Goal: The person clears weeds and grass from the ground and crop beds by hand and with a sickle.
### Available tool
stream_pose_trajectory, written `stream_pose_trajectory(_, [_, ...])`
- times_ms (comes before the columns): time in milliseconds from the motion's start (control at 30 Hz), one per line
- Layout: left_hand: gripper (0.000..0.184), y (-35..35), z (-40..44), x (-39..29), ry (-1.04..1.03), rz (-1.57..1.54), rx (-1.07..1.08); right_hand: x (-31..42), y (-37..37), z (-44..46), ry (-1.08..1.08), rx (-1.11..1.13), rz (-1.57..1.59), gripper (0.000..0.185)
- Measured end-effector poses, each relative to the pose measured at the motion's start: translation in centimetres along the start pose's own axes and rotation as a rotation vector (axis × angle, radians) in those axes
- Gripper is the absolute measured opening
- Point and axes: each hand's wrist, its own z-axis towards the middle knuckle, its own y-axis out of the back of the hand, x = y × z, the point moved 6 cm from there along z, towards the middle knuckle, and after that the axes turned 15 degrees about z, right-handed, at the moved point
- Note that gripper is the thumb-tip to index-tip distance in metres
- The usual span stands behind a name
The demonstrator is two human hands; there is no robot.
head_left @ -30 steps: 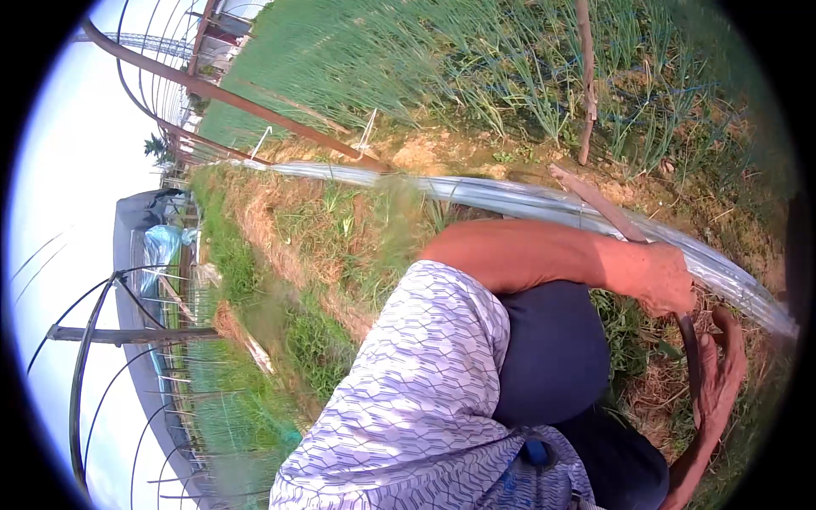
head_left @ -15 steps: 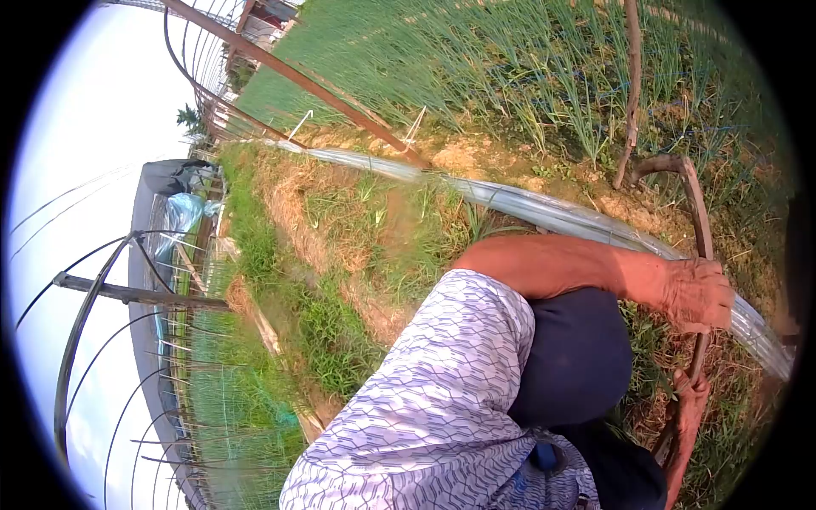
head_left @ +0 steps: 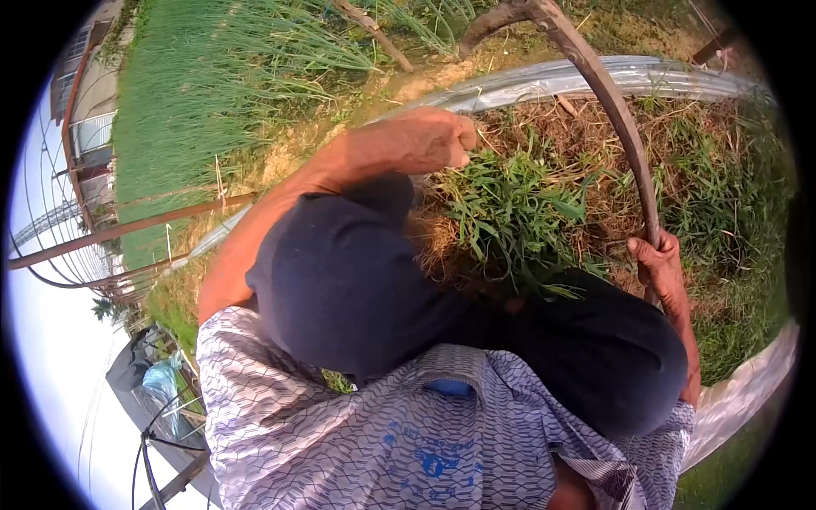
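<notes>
My right hand (head_left: 661, 265) is wrapped round the lower part of a curved wooden stick (head_left: 614, 106), which rises and bends over to the left at its top. The stick's lower end is hidden behind my hand and knee. My left hand (head_left: 438, 140) is closed, fingers curled, at the upper edge of a clump of green weeds (head_left: 518, 204). Whatever its fingers hold, if anything, is hidden. Dry brown grass (head_left: 586, 136) lies between the clump and the stick. My dark-trousered knees are bent on both sides of the weeds.
A strip of clear plastic sheeting (head_left: 629, 75) runs along the bed edge beyond my hands. Past it grow rows of green onion-like plants (head_left: 204, 93). A rusty pole (head_left: 136, 228) slants at the left. Pale sheeting (head_left: 739, 399) lies at the lower right.
My left hand has let go of the stick and moved left to the weeds. My right hand still grips the stick. The view has turned toward the ground between my knees.
</notes>
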Motion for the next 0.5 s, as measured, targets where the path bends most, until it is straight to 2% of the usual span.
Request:
stream_pose_trajectory(33, [0.024,0.2,-0.2,0.2,-0.051,0.093,-0.049,-1.8,2.2,-1.4,-0.024,0.007,0.015,0.026])
stream_pose_trajectory(100, [0.019,-0.6,0.4,1.0,-0.032,0.002,0.011,-4.6,6.3,-4.0,-0.038,-0.01,0.034,0.024])
stream_pose_trajectory(133, [0.019,-0.6,0.8,1.0,-0.058,0.001,0.02,-6.0,7.7,-6.2,-0.099,-0.051,-0.06,0.021])
stream_pose_trajectory(200, [0.019,-0.6,1.2,1.0,0.058,0.114,0.183,-8.8,10.7,-9.9,-0.165,-0.104,-0.148,0.018])
stream_pose_trajectory(267, [0.024,-0.4,1.5,0.4,0.045,0.116,0.193,-11.5,13.1,-12.6,-0.273,-0.076,-0.491,0.013])
stream_pose_trajectory(300, [0.025,-0.2,1.7,0.0,0.05,0.079,0.194,-11.4,13.0,-13.4,-0.273,-0.097,-0.482,0.013])
stream_pose_trajectory(400, [0.031,-0.2,1.9,-1.0,0.038,0.044,0.185,-12.3,12.2,-15.4,-0.441,-0.219,-0.238,0.013])
stream_pose_trajectory(433, [0.031,-0.3,1.9,-1.1,0.076,0.018,0.208,-13.5,11.3,-15.2,-0.478,-0.179,-0.003,0.013])
stream_pose_trajectory(500, [0.032,0.0,2.1,-1.9,0.129,0.022,0.259,-14.0,9.2,-14.8,-0.482,-0.188,0.278,0.014])
